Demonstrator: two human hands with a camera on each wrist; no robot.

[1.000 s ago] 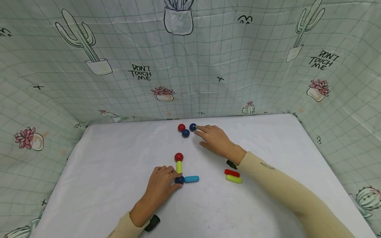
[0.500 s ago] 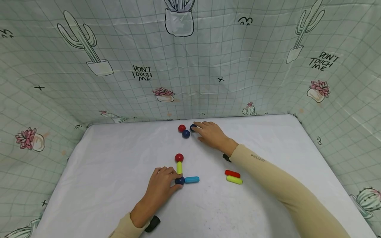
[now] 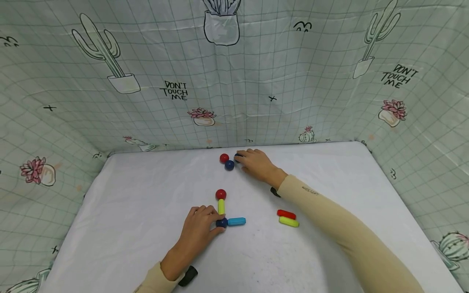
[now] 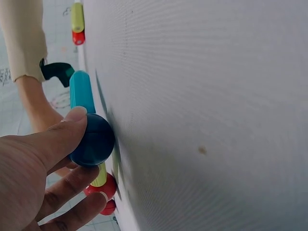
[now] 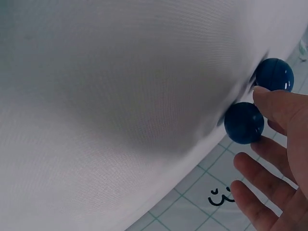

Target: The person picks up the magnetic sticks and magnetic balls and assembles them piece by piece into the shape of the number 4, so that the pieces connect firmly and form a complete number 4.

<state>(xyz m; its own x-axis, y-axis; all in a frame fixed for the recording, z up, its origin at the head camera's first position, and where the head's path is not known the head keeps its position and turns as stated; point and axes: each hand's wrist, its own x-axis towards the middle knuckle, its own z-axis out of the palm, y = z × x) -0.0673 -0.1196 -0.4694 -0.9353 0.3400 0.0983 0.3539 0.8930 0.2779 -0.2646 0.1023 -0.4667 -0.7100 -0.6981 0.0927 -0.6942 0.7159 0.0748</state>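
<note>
While left fingers (image 4: 70, 186) pinch nearest blue ball (image 4: 97, 143) | farthest blue ball (image 5: 243, 124): pinched between right fingers (image 5: 275, 156)

Two red balls (image 3: 220, 194), three blue balls (image 3: 229, 165), four coloured rods (image 3: 236, 221)

- I see the right hand (image 5: 297, 154) pinching a blue ball (image 5: 243, 124) near an edge of the table (image 5: 120, 96).
- A second blue ball (image 5: 276, 73) sits just beside it.
- Beyond lies checked cloth (image 5: 195, 199).
</note>
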